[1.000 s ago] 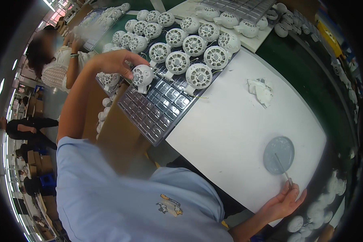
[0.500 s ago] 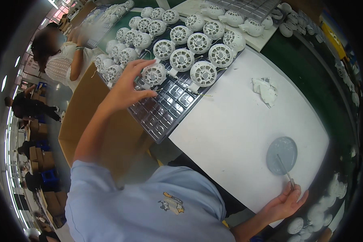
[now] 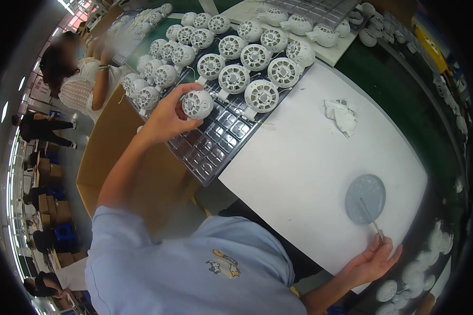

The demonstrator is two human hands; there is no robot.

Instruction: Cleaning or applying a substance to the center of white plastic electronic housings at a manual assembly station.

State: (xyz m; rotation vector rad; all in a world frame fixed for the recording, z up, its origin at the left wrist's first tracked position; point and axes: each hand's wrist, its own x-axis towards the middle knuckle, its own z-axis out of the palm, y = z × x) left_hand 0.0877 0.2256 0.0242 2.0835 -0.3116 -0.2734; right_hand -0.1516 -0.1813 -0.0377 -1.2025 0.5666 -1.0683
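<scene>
1. Left hand (image 3: pixel 165 116): raised over the clear tray (image 3: pixel 210 152), fingers curled around a white round housing (image 3: pixel 197 104), gripping it at its edge.
2. Housing: held above the tray's bare cells, just beside the rows of like housings (image 3: pixel 234 63) standing further back.
3. Right hand (image 3: pixel 372 261): at the near edge of the white table (image 3: pixel 299 168), fingers pinching a thin brush (image 3: pixel 372 220).
4. Brush tip: resting on a grey dish (image 3: pixel 366 198).
5. Crumpled white cloth (image 3: pixel 341 115): lying on the table, well apart from both hands.
</scene>
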